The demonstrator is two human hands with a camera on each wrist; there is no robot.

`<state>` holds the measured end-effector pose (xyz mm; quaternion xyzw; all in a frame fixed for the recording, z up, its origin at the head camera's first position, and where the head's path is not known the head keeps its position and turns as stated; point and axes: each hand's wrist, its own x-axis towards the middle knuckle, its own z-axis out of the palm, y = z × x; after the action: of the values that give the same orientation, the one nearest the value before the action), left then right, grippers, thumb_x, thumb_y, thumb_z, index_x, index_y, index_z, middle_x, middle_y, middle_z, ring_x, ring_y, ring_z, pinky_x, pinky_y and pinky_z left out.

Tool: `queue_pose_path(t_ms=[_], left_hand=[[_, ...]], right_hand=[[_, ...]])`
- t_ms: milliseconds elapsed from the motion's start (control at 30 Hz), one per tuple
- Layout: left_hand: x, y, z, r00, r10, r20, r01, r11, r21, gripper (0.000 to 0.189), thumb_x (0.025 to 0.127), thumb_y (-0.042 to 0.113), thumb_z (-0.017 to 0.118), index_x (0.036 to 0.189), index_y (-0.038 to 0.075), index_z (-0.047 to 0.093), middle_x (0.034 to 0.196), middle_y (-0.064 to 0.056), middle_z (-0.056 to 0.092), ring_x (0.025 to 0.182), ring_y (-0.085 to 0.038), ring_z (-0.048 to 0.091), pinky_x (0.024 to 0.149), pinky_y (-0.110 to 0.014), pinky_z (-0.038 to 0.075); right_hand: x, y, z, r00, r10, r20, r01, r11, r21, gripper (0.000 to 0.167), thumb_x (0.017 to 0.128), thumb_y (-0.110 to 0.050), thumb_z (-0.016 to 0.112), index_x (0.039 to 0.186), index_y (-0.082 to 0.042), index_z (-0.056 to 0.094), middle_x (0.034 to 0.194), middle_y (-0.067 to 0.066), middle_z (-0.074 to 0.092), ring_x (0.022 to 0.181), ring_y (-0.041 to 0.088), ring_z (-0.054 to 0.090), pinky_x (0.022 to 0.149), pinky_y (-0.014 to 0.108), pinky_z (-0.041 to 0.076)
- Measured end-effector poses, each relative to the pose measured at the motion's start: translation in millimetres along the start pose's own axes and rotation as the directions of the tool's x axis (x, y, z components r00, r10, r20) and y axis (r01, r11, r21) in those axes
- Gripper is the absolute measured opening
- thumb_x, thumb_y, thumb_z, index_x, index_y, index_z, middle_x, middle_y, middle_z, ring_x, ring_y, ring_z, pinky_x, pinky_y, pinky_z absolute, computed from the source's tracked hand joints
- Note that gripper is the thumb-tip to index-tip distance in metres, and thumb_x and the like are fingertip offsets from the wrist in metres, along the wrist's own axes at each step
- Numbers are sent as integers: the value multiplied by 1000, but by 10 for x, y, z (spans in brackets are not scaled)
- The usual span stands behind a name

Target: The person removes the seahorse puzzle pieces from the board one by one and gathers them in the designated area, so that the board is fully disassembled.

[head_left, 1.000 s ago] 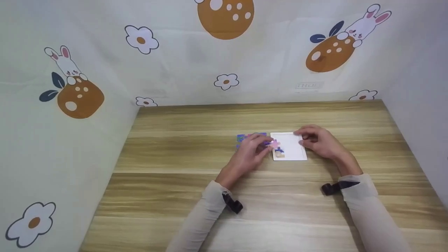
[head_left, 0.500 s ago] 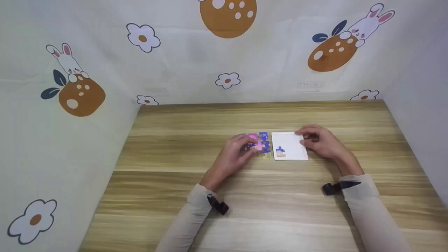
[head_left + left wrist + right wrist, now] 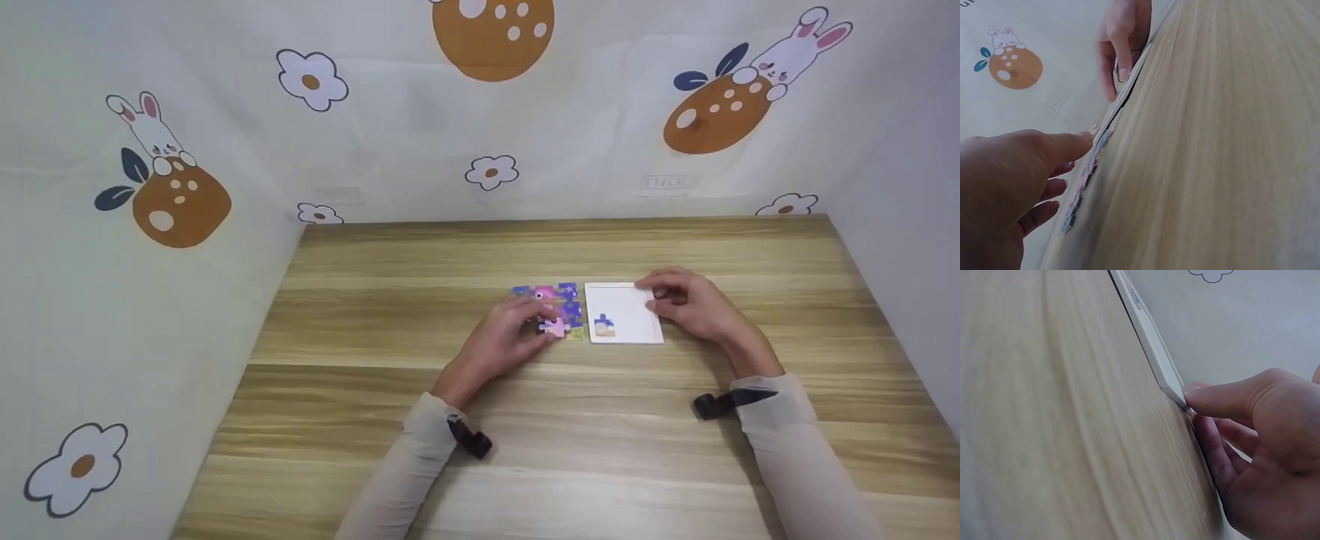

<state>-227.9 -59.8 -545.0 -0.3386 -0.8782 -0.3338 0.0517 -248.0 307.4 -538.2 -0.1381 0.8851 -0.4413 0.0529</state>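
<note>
In the head view my left hand (image 3: 499, 341) is over a cluster of loose jigsaw pieces (image 3: 570, 310). A pink jigsaw piece (image 3: 556, 328) shows between its thumb and fingers; in the left wrist view a pink tip shows just past the thumb. My right hand (image 3: 694, 306) holds the right edge of a white puzzle tray (image 3: 626, 311). The thumb (image 3: 1207, 396) lies on the tray's rim, the other fingers beside and below its corner. One blue and tan piece (image 3: 604, 326) lies in the tray's lower left corner.
The tray and pieces lie on a wood-grain table (image 3: 390, 300). A pale cloth (image 3: 405, 127) printed with rabbits, oranges and flowers hangs around the back and sides. Both sleeves carry a black wrist camera (image 3: 472, 439).
My left hand has drawn back leftward from the tray to the loose pieces with the pink jigsaw piece, which then shifted nearer the front. The right hand keeps its hold on the tray.
</note>
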Motion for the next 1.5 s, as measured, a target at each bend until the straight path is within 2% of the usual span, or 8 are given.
queue_pose_path(t_ms=[167, 467, 833, 1133, 1333, 1500], left_hand=[[-11, -41, -19, 999, -6, 38, 4, 998, 57, 28, 99, 34, 81, 121, 18, 77, 131, -2, 77, 134, -23, 66, 132, -50, 36], [-29, -90, -64, 993, -7, 114, -3, 996, 93, 32, 97, 38, 82, 120, 16, 79, 128, -1, 77, 132, -23, 66, 122, -40, 49], [-41, -101, -89, 993, 17, 120, -28, 995, 93, 26, 98, 37, 82, 114, 16, 81, 115, 0, 79, 119, -20, 70, 110, -38, 55], [-43, -82, -96, 990, 4, 138, -18, 995, 97, 29, 100, 40, 79, 117, 17, 80, 123, 0, 78, 127, -22, 68, 117, -41, 51], [9, 6, -26, 992, 62, 107, -71, 994, 86, 27, 102, 38, 76, 117, 16, 79, 129, 0, 77, 132, -21, 67, 121, -38, 49], [75, 118, 68, 988, 119, 95, -127, 988, 82, 22, 102, 31, 77, 117, 16, 79, 121, 1, 78, 128, -19, 68, 118, -36, 50]], right_hand=[[-12, -13, -5, 1000, -14, -4, 14, 1000, 15, 36, 98, -1, 75, 134, -3, 74, 151, 24, 61, 122, 34, 62, 92, 9, 50], [-16, -19, -8, 1000, -2, -6, 2, 1000, -7, 35, 99, -2, 74, 134, -4, 75, 149, 22, 62, 121, 32, 62, 92, 7, 49], [-34, -23, -18, 999, 29, 12, -29, 999, -12, 35, 101, -4, 72, 136, -6, 74, 152, 21, 58, 125, 33, 61, 94, 7, 48], [-25, -16, -8, 1000, 20, 9, -20, 1000, -8, 35, 101, -3, 72, 136, -5, 74, 152, 22, 59, 124, 32, 60, 94, 7, 48], [-36, -18, -19, 1000, -2, 7, 2, 1000, -7, 36, 100, -3, 73, 136, -5, 74, 152, 22, 59, 124, 33, 61, 94, 7, 48], [-26, -28, -17, 1000, -8, 9, 8, 1000, -20, 34, 100, -5, 74, 134, -6, 75, 147, 20, 63, 120, 30, 62, 92, 6, 48]])
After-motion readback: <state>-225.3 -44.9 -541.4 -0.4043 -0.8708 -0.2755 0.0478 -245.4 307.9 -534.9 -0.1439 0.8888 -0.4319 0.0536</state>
